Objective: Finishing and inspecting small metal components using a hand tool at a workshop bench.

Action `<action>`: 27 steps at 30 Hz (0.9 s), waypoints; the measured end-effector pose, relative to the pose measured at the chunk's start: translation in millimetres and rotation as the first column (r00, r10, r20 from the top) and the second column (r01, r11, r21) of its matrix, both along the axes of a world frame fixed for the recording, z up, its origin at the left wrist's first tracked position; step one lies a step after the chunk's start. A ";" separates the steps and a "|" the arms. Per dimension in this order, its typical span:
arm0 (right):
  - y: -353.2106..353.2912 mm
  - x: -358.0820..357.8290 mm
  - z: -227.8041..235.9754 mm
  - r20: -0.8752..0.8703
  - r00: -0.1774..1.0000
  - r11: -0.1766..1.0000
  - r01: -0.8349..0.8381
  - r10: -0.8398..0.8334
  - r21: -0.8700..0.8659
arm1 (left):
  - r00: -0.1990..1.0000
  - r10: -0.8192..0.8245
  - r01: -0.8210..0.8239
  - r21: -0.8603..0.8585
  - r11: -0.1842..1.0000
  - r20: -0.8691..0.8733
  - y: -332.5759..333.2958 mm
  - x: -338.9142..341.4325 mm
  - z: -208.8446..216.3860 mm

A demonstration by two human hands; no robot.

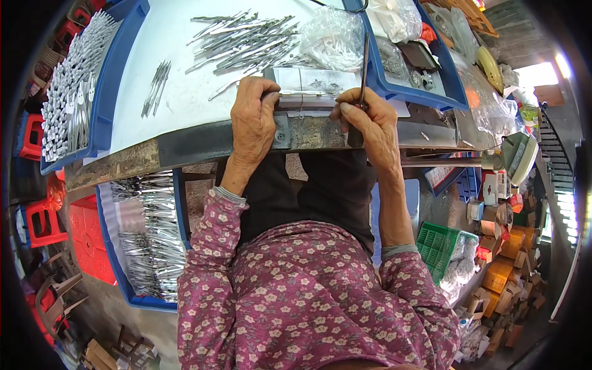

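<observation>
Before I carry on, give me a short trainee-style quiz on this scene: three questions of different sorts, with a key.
1. Which of the person's hands holds the dark-handled tool?
2. True or false: the green crate is on the person's right.
3. Where does the big pile of loose metal pieces lie?
a) on the person's lap
b) on the white tabletop, beyond the hands
c) on the floor

Key:
1. The right hand.
2. True.
3. b
</observation>
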State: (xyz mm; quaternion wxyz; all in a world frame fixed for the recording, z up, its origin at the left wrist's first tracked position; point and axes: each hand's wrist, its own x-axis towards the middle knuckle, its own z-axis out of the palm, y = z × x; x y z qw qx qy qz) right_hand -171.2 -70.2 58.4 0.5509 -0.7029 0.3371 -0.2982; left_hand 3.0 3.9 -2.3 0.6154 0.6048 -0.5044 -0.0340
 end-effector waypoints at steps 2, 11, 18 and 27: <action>-0.2 -0.7 -3.4 0.035 0.999 0.999 0.037 -0.037 0.023 | 1.000 0.001 -0.001 -0.025 1.000 -0.008 0.4 -0.3 0.7; 1.9 0.2 -10.3 0.177 0.975 0.988 0.114 -0.132 0.107 | 1.000 -0.009 0.012 -0.115 0.993 0.022 2.2 -0.1 4.5; -0.5 1.4 -18.1 0.190 0.964 0.980 0.169 -0.187 0.109 | 1.000 -0.018 0.020 -0.098 0.995 0.017 2.8 0.0 3.6; 0.6 6.1 -14.6 0.246 0.960 0.970 0.078 -0.135 0.229 | 0.995 -0.092 0.088 -0.074 0.993 -0.042 5.1 -0.5 5.8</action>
